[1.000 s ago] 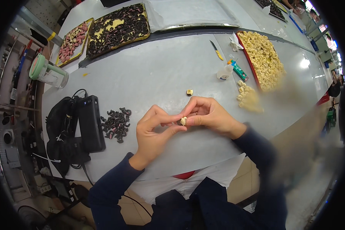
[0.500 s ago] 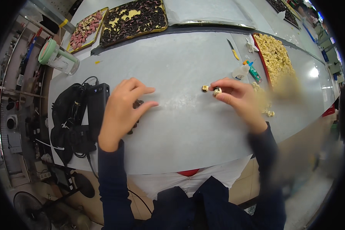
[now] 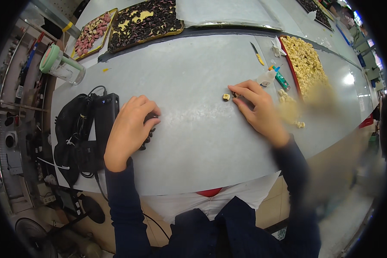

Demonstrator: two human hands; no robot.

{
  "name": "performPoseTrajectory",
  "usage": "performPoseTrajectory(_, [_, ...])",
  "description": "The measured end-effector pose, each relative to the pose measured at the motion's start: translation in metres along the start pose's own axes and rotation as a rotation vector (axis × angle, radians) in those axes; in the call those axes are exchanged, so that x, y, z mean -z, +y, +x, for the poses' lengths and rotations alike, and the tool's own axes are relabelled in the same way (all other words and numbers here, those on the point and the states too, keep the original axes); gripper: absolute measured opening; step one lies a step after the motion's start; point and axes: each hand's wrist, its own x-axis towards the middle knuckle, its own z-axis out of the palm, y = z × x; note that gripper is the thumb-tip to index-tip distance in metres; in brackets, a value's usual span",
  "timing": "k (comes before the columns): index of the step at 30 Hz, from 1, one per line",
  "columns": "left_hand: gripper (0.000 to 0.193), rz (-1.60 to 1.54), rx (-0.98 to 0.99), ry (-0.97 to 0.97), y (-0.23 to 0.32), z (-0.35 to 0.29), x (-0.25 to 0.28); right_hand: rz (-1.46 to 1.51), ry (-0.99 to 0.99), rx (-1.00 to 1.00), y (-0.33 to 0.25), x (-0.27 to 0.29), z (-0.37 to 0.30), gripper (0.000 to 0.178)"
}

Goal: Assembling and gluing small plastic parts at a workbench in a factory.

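Note:
My left hand curls over a cluster of small dark pieces on the grey table. Its thumb and forefinger are drawn together, with something dark partly showing between them. Farther right, my right hand has its fingertips low at the tabletop, around a small dark piece mostly hidden by them. Just left of these fingertips stands a small cream-and-black piece, like a tiny cube with a pale top. Loose cream pieces lie beside my right wrist.
A black power bank with cables lies at left, near a green-lidded jar. At right are a red tray of cream pieces, a small glue bottle, a green tube and a yellow-handled knife. Trays of dark and pink pieces stand behind.
My left thumb and fingers have closed together over the dark pieces. My right hand has lowered the cream-and-black piece it held to the table, beside the standing one.

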Motion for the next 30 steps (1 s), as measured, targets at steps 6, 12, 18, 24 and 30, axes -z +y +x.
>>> performPoseTrajectory(6, [0.015, -0.03, 0.018, 0.033, 0.003, 0.0, -0.003, -0.05, 0.289, 0.129, -0.009, 0.009, 0.001, 0.032])
performPoseTrajectory(12, [0.013, 0.025, -0.017, 0.06, 0.002, 0.0, -0.006, 0.026, 0.926, -0.005, 0.02, 0.013, -0.005, 0.037])
performPoseTrajectory(18, [0.015, 0.043, -0.018, 0.066, 0.001, 0.002, -0.008, -0.162, 0.666, -0.231, 0.019, 0.004, -0.005, 0.049])
performPoseTrajectory(24, [0.01, -0.124, -0.031, 0.246, 0.01, 0.008, -0.009, -0.296, 0.456, -0.387, 0.023, 0.002, -0.007, 0.049])
performPoseTrajectory(30, [0.005, -0.541, 0.038, 0.33, 0.024, 0.008, -0.021, -0.226, 0.434, -0.366, 0.02, 0.008, -0.003, 0.039])
